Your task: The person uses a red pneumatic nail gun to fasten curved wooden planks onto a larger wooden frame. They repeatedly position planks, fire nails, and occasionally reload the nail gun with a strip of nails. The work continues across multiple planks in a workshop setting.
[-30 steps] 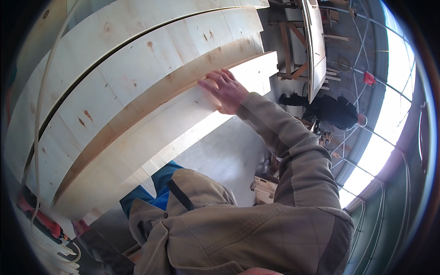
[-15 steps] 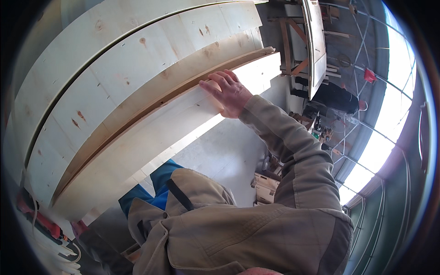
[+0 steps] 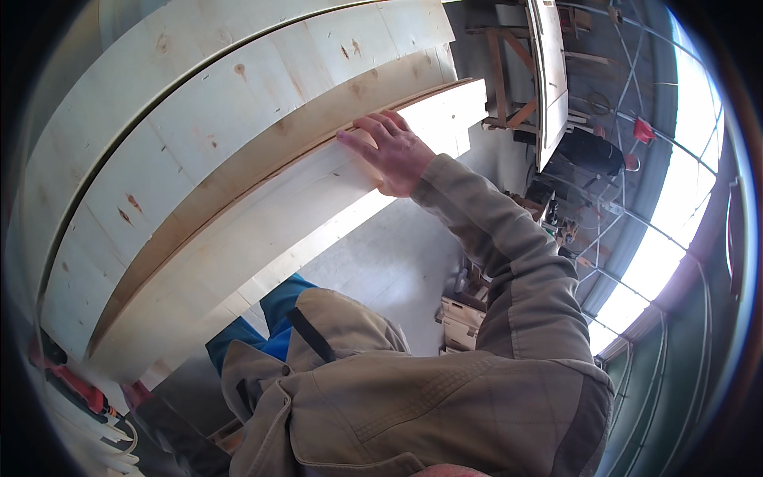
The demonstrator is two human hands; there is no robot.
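My right hand [image 3: 391,155] grips a long pale wooden board [image 3: 278,211], its fingers over the far edge and its thumb side toward the board's left part. The board lies slantwise in front of me, along the near side of a broad surface of pale knotted planks [image 3: 214,119]. A thin brown strip of its edge shows between the two. At the lower left, my left hand [image 3: 137,394] is by the board's near left end; only a small part shows and its fingers are hidden.
A red and black tool [image 3: 83,389] with a cord or hose lies at the lower left. Further off on the right stand a wooden frame with a panel [image 3: 550,87], wooden crates [image 3: 461,324] and a person in dark clothes [image 3: 588,153]. Grey floor [image 3: 381,254] shows below the board.
The board has shifted and tilted toward the planks, so its brown edge strip looks thinner. My right hand has moved slightly left along with it.
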